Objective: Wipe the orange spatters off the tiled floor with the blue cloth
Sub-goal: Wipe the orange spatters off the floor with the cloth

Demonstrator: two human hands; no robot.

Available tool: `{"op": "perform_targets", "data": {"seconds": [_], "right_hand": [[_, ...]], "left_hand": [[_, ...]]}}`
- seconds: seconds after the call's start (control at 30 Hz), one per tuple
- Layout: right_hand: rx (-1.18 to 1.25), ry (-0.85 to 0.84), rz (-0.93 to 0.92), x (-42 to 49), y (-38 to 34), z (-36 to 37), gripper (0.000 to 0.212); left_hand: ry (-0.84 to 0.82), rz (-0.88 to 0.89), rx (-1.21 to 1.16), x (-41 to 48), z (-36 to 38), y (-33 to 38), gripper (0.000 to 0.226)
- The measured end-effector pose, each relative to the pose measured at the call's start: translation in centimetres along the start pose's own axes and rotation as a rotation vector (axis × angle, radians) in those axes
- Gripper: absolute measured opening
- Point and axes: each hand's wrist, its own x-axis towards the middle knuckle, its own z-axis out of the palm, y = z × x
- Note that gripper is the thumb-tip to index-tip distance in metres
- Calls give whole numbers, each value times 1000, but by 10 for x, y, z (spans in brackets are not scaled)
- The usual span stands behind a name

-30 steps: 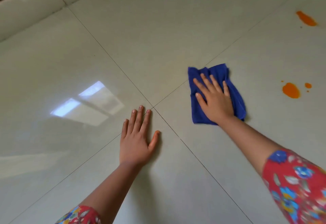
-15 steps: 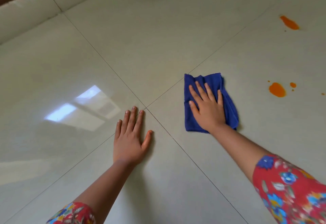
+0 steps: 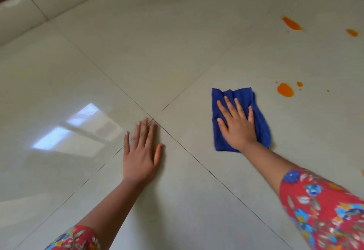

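Pressing flat, spread right hand (image 3: 237,125) pins soft, limp cloth (image 3: 262,123) beside spatter (image 3: 285,90); left hand (image 3: 140,151) spread, bracing on floor (image 3: 177,52).

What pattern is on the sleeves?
Red with a blue, white and yellow floral print; head view, clearest on the right sleeve.

Soft, even daylight — window glare (image 3: 78,129) on the glossy tiled floor (image 3: 157,52) — slight blur, wide-angle bending at edges

Now nearer the orange spatter (image 3: 285,90): blue cloth (image 3: 261,125) and right hand (image 3: 238,126).
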Motion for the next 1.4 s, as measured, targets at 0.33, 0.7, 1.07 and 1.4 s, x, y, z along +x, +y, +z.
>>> {"op": "perform_targets", "data": {"seconds": [0.33, 0.7, 1.07, 1.4], "right_hand": [[-15, -179, -172, -182, 28, -2, 57], [-133, -562, -444, -201, 110, -30, 66], [15, -266, -306, -242, 170, -6, 64], [52, -50, -46, -246, 214, 5, 56]], "left_hand": [[-153, 338, -242, 4, 5, 78, 63], [-301, 540, -188, -16, 9, 145, 71], [-404, 726, 57, -13, 8, 243, 69], [-342, 391, 18, -78, 27, 269, 69]]}}
